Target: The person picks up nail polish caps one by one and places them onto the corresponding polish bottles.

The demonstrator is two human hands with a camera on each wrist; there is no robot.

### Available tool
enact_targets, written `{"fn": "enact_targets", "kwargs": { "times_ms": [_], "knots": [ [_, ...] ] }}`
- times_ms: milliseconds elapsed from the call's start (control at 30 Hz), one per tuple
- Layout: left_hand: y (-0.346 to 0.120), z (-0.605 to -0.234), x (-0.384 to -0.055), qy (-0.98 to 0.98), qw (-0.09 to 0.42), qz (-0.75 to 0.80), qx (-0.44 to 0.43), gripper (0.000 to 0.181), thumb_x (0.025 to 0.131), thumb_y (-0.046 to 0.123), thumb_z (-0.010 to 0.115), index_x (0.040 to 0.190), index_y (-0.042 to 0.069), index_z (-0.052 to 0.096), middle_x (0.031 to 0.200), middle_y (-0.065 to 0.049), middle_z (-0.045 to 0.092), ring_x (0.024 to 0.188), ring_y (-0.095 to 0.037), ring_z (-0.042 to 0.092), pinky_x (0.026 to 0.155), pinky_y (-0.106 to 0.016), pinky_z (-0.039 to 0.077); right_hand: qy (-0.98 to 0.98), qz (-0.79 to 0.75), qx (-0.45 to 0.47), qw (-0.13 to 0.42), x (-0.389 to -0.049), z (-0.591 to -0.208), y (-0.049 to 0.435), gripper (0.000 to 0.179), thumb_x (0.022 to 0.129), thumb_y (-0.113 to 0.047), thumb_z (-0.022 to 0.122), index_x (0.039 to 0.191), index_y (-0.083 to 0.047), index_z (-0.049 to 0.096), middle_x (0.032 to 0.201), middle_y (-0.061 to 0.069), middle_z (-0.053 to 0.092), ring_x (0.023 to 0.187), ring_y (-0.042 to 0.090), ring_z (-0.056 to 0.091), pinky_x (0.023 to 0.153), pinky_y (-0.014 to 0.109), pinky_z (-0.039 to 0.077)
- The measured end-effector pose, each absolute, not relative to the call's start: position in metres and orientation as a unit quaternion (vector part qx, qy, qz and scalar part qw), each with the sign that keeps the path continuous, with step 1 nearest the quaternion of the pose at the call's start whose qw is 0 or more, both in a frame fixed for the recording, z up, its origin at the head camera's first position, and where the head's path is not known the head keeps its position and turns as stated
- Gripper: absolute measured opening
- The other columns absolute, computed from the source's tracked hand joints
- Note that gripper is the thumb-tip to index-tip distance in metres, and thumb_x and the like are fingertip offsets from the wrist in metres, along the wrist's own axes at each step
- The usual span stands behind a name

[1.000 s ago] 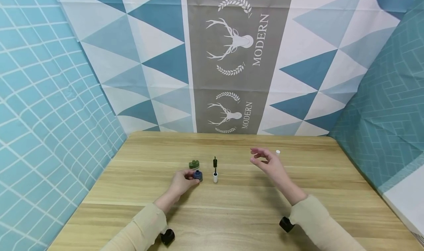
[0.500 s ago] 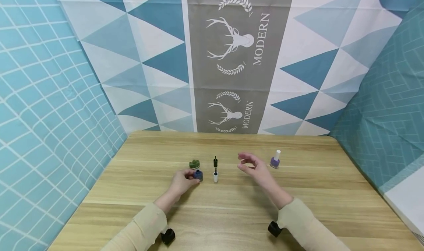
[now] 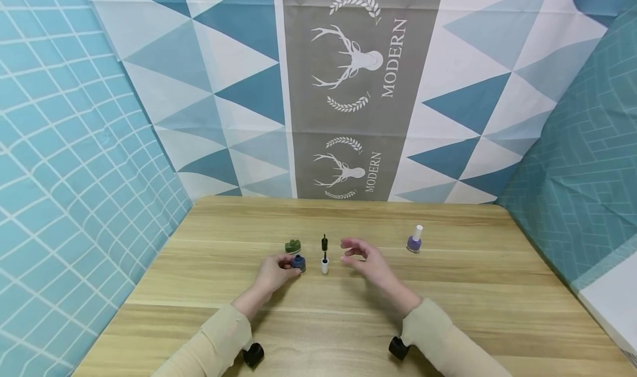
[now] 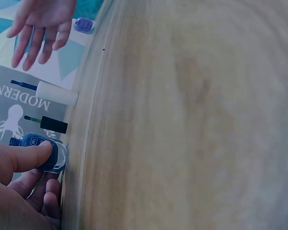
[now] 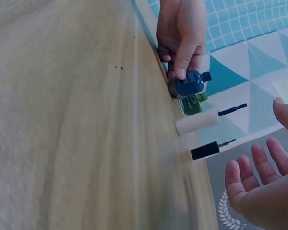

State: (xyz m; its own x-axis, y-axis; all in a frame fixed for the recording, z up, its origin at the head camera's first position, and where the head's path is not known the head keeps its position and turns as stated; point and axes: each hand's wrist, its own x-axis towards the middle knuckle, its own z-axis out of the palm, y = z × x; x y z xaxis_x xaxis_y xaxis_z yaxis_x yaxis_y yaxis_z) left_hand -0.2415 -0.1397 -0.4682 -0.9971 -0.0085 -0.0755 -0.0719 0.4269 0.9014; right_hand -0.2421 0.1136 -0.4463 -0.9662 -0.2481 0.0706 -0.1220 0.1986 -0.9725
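Wood tabletop (image 3: pixel 338 321), L fingers (image 4: pixel 26 184) pinching blue polish btl (image 3: pixel 298 264), R fingers (image 5: pixel 264 164) wide nr upright white brush cap (image 3: pixel 325 266)

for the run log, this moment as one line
left hand: holds uncapped blue bottle | right hand: holds nothing | white cap, black cap: brushes up | purple bottle: capped

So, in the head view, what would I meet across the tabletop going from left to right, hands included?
Left hand → open blue polish bottle → upright white brush cap → right hand → purple polish bottle with its white cap on.
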Motion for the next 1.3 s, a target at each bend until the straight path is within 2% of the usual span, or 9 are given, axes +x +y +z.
{"fn": "enact_targets", "kwargs": {
  "times_ms": [233,533,833,1100,1300],
  "knots": [
    [-0.139,-0.468,-0.242,0.847,0.028,0.531,-0.024,0.034,0.076,0.003,0.076,0.107,-0.003,0.065,0.099,-0.011,0.066,0.088,-0.019,0.057,0.076,-0.03,0.049,0.754,-0.641,-0.108,0.097,-0.244,-0.455,0.105,0.052,0.084,-0.008,0.068,0.133,-0.005,0.049,0.131,0.018,0.052,0.106,0.023,0.054,0.085,0.041,0.051],
    [-0.14,-0.469,-0.243,0.844,0.027,0.536,-0.023,0.033,0.076,0.002,0.075,0.107,-0.003,0.065,0.1,-0.011,0.066,0.088,-0.019,0.057,0.076,-0.029,0.049,0.761,-0.623,-0.135,0.124,-0.249,-0.462,0.097,0.051,0.085,-0.012,0.068,0.132,-0.002,0.049,0.127,0.015,0.055,0.107,0.023,0.057,0.086,0.032,0.05],
    [-0.139,-0.468,-0.243,0.846,0.03,0.532,-0.021,0.032,0.077,0.004,0.075,0.107,-0.002,0.065,0.099,-0.01,0.065,0.088,-0.018,0.057,0.075,-0.028,0.048,0.773,-0.602,-0.152,0.127,-0.258,-0.467,0.092,0.048,0.084,-0.012,0.07,0.129,-0.002,0.053,0.122,0.015,0.059,0.107,0.025,0.057,0.092,0.034,0.047],
    [-0.14,-0.469,-0.242,0.846,0.027,0.532,-0.014,0.029,0.076,0.002,0.076,0.103,-0.002,0.066,0.095,-0.01,0.066,0.085,-0.018,0.057,0.074,-0.029,0.048,0.794,-0.572,-0.156,0.131,-0.264,-0.469,0.089,0.046,0.08,-0.011,0.073,0.122,0.0,0.057,0.112,0.011,0.062,0.099,0.02,0.058,0.086,0.029,0.048],
    [-0.141,-0.47,-0.242,0.844,0.029,0.536,-0.02,0.031,0.076,0.002,0.076,0.105,-0.002,0.066,0.097,-0.01,0.065,0.086,-0.018,0.057,0.075,-0.029,0.048,0.813,-0.543,-0.177,0.11,-0.263,-0.466,0.083,0.044,0.079,-0.008,0.074,0.117,0.006,0.057,0.102,0.014,0.063,0.092,0.02,0.058,0.08,0.028,0.048]
  ]
}}
